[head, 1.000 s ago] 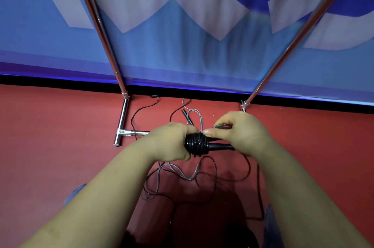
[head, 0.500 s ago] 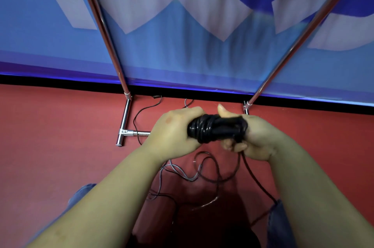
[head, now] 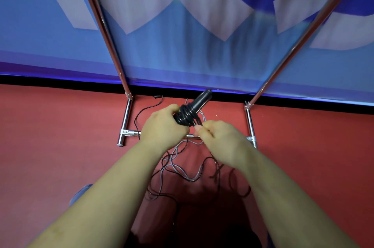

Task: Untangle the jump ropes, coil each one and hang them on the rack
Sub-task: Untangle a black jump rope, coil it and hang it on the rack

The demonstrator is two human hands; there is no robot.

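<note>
My left hand [head: 162, 126] grips the black jump rope handle [head: 200, 100], which points up and to the right with several turns of black rope coil [head: 185, 115] wound around it. Close beside it on the right, my right hand [head: 220, 140] pinches the black rope where it leaves the coil. Loose black rope [head: 220, 168] and a grey rope [head: 178, 166] lie tangled on the red floor below my hands. The chrome rack [head: 125, 118] stands just behind, its two poles rising toward the top of the view.
A blue and white banner [head: 182, 55] hangs behind the rack. The rack's base bars [head: 251, 126] rest on the red floor [head: 50, 136]. A thin black cord [head: 145, 109] curls near the left rack foot. My shoes show at the bottom.
The handle has swung from lying sideways between my hands to pointing up and right. My right hand has let go of the handle end and dropped lower, now pinching the rope.
</note>
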